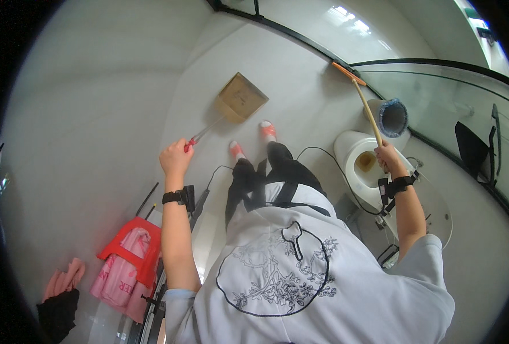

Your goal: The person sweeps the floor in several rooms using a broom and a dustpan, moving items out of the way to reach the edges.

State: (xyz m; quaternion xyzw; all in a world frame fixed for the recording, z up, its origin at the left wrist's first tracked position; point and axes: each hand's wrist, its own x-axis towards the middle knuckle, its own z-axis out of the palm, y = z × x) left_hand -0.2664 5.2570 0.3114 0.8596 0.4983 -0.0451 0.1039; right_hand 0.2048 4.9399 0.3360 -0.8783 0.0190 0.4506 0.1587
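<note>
While the left hand (pixel 176 156) is wrapped round the red grip of a dustpan (pixel 243 98), the right hand (pixel 387 157) is closed on the yellowish handle of an orange-headed broom (pixel 367 109), over the toilet (pixel 346 141). From where I stand, the pan is low over the floor (pixel 300 69), well to the toilet's left and beyond it (whether it touches down, I can't tell). The broom's head reaches out beyond the toilet, past the lined bin (pixel 383 117), to the foot of the glass partition (pixel 432 86). Sweeping looks under way rather than finished: head and pan are well apart, so bringing them together seems left. How much is already swept, or collected, I can't make out.
</note>
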